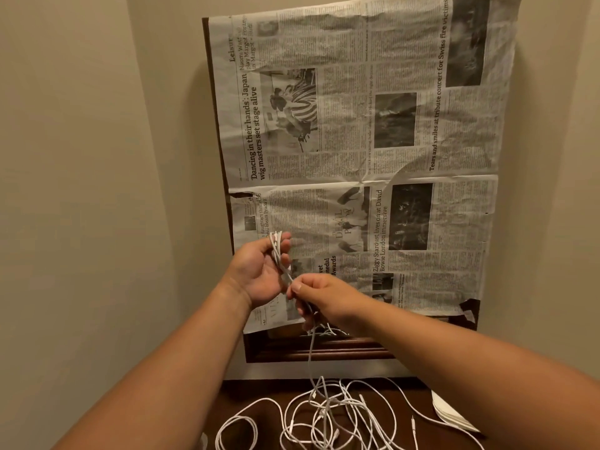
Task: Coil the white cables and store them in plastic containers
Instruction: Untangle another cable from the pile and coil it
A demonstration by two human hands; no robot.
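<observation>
two bare forearms are seen reaching up and forward from the bottom corners of the view, meeting near the middle. the left hand [263, 271] is held with its palm turned inward and its fingers curled around a bundle of white cable [278, 251]. the bundle's upper ends and small plugs are seen poking out above the fingertips. the right hand [321, 297] is set just below and to the right of the left hand, touching it. its thumb and fingers are pinched on the lower part of the same bundle, and short cable ends are splayed out beneath it.

a single hanging strand [311, 358] is let down from the right hand to the loose white cables [324, 414]. these are spread in tangled loops across a dark wooden table [240, 394] at the bottom of the view. one neater loop is laid at the left edge of the tangle. at the right edge of the table a flat white object [451, 414] is seen, possibly a stack of lids or paper; it is not shown clearly enough to be identified.

behind the hands a creased newspaper [357, 125] is fixed over a dark wooden frame [318, 349] on a beige wall [81, 157], with its headlines turned sideways. the frame's lower edge is left uncovered just above the table.
</observation>
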